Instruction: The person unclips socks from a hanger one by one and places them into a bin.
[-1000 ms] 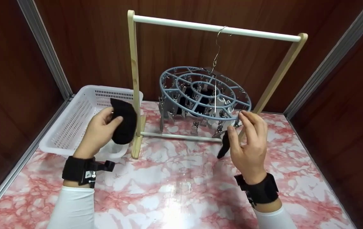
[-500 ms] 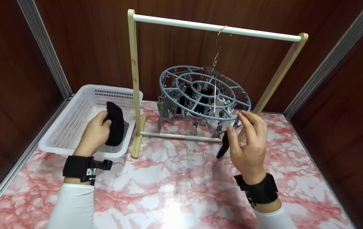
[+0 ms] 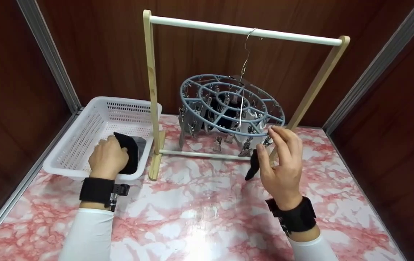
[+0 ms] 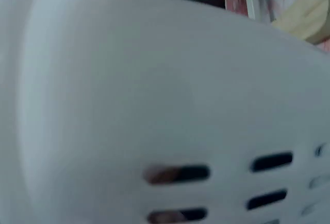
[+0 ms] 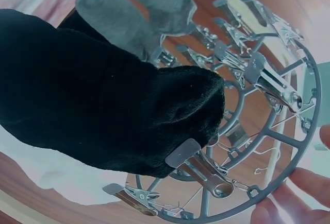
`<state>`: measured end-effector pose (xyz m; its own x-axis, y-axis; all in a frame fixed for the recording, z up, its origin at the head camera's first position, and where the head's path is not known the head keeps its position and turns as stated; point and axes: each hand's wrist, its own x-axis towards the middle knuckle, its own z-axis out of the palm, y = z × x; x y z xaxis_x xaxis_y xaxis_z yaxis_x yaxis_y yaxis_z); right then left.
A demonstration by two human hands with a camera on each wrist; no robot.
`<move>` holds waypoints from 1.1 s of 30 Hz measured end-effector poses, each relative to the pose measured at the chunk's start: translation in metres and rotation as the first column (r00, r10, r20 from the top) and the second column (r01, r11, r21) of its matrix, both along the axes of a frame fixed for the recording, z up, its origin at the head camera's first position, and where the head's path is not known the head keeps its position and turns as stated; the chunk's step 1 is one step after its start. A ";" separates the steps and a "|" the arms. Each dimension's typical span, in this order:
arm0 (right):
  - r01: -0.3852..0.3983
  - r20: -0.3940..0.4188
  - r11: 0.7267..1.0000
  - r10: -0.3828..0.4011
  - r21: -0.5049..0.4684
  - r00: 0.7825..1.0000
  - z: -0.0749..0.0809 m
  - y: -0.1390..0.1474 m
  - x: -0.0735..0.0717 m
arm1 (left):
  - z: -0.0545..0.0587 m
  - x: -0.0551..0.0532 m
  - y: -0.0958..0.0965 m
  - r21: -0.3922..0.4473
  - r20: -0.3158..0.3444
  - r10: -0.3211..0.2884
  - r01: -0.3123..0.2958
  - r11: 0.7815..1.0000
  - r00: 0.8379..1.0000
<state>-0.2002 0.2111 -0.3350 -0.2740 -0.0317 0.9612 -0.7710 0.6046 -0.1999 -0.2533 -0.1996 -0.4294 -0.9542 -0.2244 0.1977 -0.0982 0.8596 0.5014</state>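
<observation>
My left hand (image 3: 108, 154) is down inside the white basket (image 3: 62, 172), its curled fingers and thumb holding a black sock (image 3: 131, 158). Grey fabric (image 3: 141, 143) shows in the basket beside that sock. My right hand (image 3: 285, 166) touches the near right edge of a round blue clip hanger (image 3: 261, 135) with fairly straight fingertips, the thumb apart. Close by it, a second black sock (image 5: 98, 100) hangs from a metal clip (image 5: 203, 175). In the right wrist view, grey socks (image 5: 121, 20) and a white sock (image 5: 72, 183) hang there too. The basket wall fills the left wrist view.
The hanger hooks onto the white top bar (image 3: 207, 25) of a wooden-sided rack, whose left post (image 3: 152, 79) stands right against the basket. A lower bar (image 3: 199, 154) runs near the marbled tabletop (image 3: 192, 210). Brown panels (image 3: 199, 50) enclose the sides and back.
My left hand has moved from above the basket down into it, carrying the black sock and turning knuckles up. My right hand stays at the hanger's edge.
</observation>
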 end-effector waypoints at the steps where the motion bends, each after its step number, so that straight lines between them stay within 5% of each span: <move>1: -0.003 -0.002 1.000 0.003 0.001 1.000 0.000 0.000 0.001 | 0.000 0.000 0.002 -0.012 -0.029 0.025 -0.025 1.000 0.999; 4: -0.021 -0.012 1.000 0.021 -0.001 1.000 0.001 -0.002 0.003 | 0.004 0.001 0.009 -0.020 -0.110 0.065 -0.067 0.998 0.992; 8: -0.055 -0.037 0.998 0.055 -0.017 0.998 0.002 -0.003 0.005 | 0.013 0.003 0.023 0.021 -0.167 0.038 -0.035 0.999 0.985; 12: -0.074 -0.082 0.997 0.071 -0.033 0.994 0.003 -0.002 0.005 | 0.025 0.006 0.042 0.077 -0.170 -0.048 0.062 0.995 0.984; 16: -0.062 -0.097 0.996 0.057 -0.058 0.994 0.004 -0.001 0.003 | 0.035 0.013 0.063 0.106 -0.133 -0.197 0.212 0.972 0.971; 19: -0.030 -0.065 0.997 0.025 -0.076 0.998 0.004 0.002 0.001 | 0.039 0.019 0.081 0.137 -0.088 -0.326 0.335 0.932 0.941; 24: 0.048 -0.001 0.996 -0.048 -0.078 0.999 0.002 0.007 -0.003 | 0.034 0.027 0.110 0.160 -0.068 -0.497 0.501 0.850 0.865; 29: 0.096 0.022 0.994 -0.094 -0.061 0.995 -0.007 0.014 -0.013 | 0.024 0.031 0.131 0.102 -0.096 -0.600 0.607 0.788 0.794; 33: 0.109 0.031 0.994 -0.108 -0.029 0.994 -0.019 0.025 -0.026 | 0.017 0.032 0.142 0.122 -0.109 -0.633 0.642 0.757 0.766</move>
<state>-0.2260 0.2364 -0.3545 -0.3028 0.0291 0.9526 -0.6945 0.6778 -0.2415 -0.2215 -0.0578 -0.4122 -0.8744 0.4019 0.2718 0.4795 0.6304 0.6104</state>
